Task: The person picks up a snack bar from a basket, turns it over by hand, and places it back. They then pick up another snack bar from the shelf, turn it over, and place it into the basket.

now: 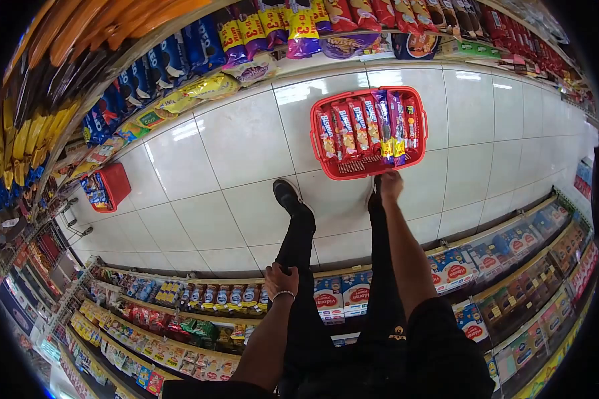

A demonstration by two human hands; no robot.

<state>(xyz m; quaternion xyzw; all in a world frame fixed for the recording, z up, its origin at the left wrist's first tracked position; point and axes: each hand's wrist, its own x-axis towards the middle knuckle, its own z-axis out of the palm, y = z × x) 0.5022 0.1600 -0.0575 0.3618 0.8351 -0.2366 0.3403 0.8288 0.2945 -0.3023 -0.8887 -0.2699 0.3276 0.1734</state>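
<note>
A red plastic basket (348, 174) stands on the tiled floor in front of my feet. Inside it, red biscuit packets (353, 126) line the left and middle, with purple packets (395, 133) bearing yellow labels towards the right. My right hand (391, 186) is closed at the basket's near rim, close to the lower ends of the purple packets; its grip is hidden. My left hand (279, 282), with a bracelet at the wrist, is at my left knee. Its fingers are curled around something dark that I cannot make out against my black trousers.
Shelves of snack packets (246, 30) run along the far side. A second red basket (115, 186) with blue packets stands at the left by the shelf. Behind my legs, shelves hold Vidoran boxes (456, 271) and small bottles (226, 294). My shoe (286, 194) rests on the tiles.
</note>
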